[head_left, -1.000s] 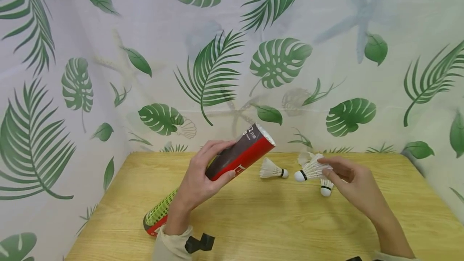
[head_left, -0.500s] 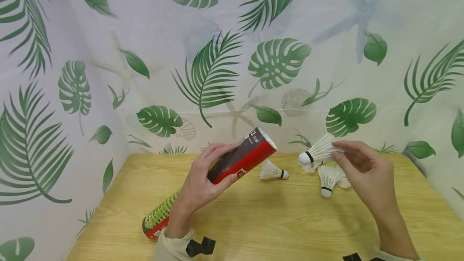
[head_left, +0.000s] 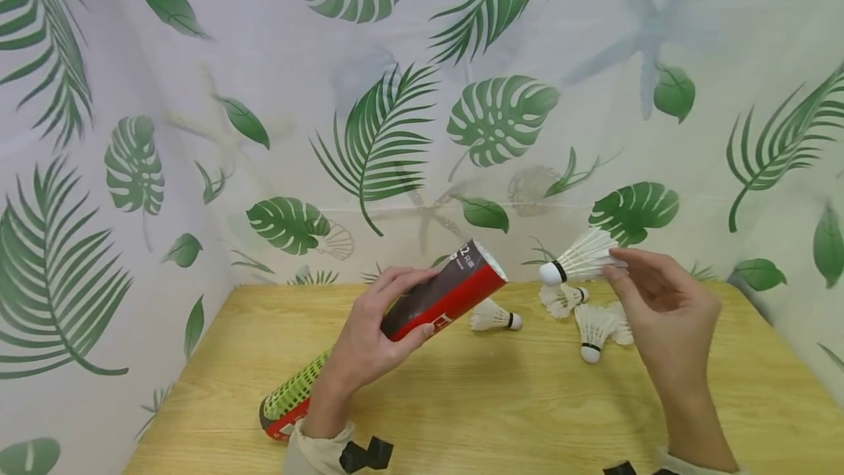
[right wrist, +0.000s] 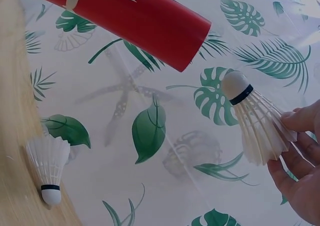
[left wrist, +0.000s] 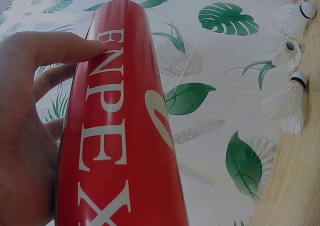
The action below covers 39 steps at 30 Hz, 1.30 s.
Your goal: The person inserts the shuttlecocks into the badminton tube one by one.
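Observation:
My left hand [head_left: 369, 336] grips a red and black shuttlecock tube [head_left: 448, 292], thumb on the red side. The tube slants with its upper end toward the right; its lower end, with a green mesh pattern, is down by the table at left. Between thumb and fingers, my right hand [head_left: 672, 321] pinches a white shuttlecock [head_left: 583, 259] by its feather skirt. Its cork points left toward the tube's upper end, apart from it. In the right wrist view the same shuttlecock [right wrist: 255, 118] hangs near the red tube [right wrist: 165, 28].
On the wooden table [head_left: 501, 416] lie several more shuttlecocks: one [head_left: 494, 316] behind the tube's upper end, one [head_left: 592, 332] nearer the right hand, others [head_left: 562, 299] close by. A leaf-patterned cloth [head_left: 409, 130] hangs behind the table and along its left side.
My right hand has lifted the shuttlecock up from among the others, and it now stands higher than the tube's middle. The left hand and tube have barely moved.

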Motion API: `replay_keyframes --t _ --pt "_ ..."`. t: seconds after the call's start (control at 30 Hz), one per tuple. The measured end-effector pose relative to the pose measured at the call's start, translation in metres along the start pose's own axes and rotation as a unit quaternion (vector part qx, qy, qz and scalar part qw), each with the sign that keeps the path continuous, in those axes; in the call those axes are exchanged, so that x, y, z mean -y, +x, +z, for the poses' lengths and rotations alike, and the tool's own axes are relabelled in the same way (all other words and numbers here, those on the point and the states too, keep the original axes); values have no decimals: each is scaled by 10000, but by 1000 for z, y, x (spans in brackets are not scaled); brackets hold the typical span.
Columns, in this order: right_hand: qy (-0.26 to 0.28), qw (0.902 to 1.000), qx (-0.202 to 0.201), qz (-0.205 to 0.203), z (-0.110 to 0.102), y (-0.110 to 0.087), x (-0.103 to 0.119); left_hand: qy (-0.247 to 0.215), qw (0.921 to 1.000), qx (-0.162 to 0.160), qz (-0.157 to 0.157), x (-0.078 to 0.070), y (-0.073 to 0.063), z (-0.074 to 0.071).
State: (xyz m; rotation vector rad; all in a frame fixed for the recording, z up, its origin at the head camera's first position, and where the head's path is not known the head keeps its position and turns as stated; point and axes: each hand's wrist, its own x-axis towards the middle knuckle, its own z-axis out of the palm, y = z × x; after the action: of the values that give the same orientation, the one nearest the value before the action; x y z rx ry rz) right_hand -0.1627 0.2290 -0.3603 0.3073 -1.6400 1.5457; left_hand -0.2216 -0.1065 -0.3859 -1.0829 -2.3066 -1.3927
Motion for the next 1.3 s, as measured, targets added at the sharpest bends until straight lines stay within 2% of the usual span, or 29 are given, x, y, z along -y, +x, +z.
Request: replay_keyframes --t 0.1,0.2,0.4,0.83,0.9,1.03,1.13,1.3 --pt "436 9990 -68 -120 6 -2 -4 39 10000 -34 -23 0 -2 -1" --pt "542 9983 -104 -162 14 -6 -7 86 9999 -38 -55 0 -3 -1" --pt "1195 9926 -59 -220 28 -13 -9 77 10000 55 -24 -1 -4 2" --pt "1177 9925 -87 -317 41 -17 -10 94 9998 140 -72 0 -4 5" --pt "1070 9937 84 -333 44 -18 -10 129 9998 141 -80 -1 -4 6" --pt "322 9980 530 -156 48 -23 -9 141 9997 156 -83 -1 -4 7" --pt "-188 9966 802 19 48 -24 -7 120 9997 181 -87 -1 -2 8" --pt "-364 9946 967 96 44 -23 -6 123 9995 267 -61 -2 2 11"
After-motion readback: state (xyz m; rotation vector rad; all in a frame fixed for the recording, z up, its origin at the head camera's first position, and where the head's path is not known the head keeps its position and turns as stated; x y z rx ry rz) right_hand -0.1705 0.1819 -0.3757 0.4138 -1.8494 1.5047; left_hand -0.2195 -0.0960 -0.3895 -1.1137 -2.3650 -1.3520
